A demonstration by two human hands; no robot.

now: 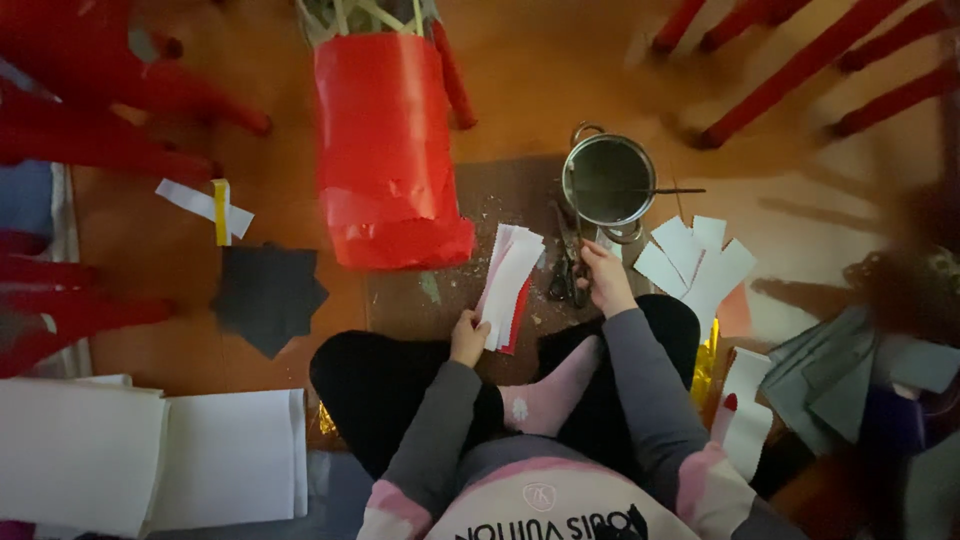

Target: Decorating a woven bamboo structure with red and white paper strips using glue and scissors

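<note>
Head view: left hand grips a paper stack on the floor; right hand grasps scissors beside a metal pot.

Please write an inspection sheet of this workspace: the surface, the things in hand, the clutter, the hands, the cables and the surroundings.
Surface: brown floor, dim light, small scraps on a darker mat.
Things in hand: stack of white and red paper strips; scissors.
Clutter: red-wrapped frame, metal pot, white paper pieces, dark star-shaped cutout, white sheets, grey sheets.
Hands: left hand holds the strip stack at its lower end; right hand rests at the scissors, grip unclear.
Cables: nothing seen.
Surroundings: red chair legs at upper right, red furniture at left.
</note>
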